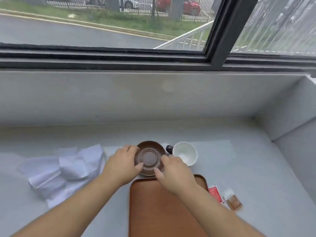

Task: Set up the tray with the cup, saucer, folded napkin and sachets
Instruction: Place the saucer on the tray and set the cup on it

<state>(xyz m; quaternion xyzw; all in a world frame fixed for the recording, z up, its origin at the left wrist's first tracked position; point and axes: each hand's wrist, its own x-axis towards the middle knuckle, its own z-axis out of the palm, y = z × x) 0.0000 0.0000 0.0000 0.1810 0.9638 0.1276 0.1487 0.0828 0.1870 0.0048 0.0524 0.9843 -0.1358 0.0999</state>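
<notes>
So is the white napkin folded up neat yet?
Not yet. The napkin lies loose and crumpled on the counter, left of the tray, with uneven bunched layers. Both hands are on the saucer instead.

A room at street level, perhaps a café or a home, though which cannot be told: a pale grey counter (239, 168) runs beneath a dark-framed window (220, 31), and beyond it lie a road (51, 31), a fence (145, 4) and parked cars (179, 5).
</notes>
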